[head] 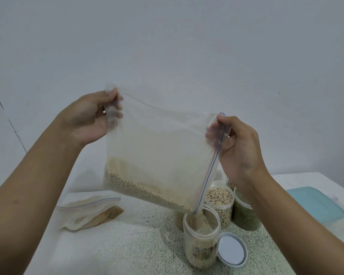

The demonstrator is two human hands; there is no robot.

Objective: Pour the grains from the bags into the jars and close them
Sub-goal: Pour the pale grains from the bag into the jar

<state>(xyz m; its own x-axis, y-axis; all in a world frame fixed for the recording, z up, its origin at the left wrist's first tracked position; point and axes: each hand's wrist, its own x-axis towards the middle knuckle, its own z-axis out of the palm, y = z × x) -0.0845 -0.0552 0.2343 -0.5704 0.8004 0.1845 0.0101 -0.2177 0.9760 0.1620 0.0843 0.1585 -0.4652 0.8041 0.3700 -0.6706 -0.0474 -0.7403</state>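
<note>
A clear zip bag of pale grains hangs tilted above the table. My left hand pinches its upper left corner. My right hand pinches the zip edge at the right. The bag's lower right corner points into an open clear jar, and grains stream down into it. The jar is partly full. Its lid lies flat on the table just right of it.
A second zip bag with yellowish grains lies at the left on the speckled table. Behind the open jar stand a jar of pale beans and a jar of green grains. A teal container lid sits at the right.
</note>
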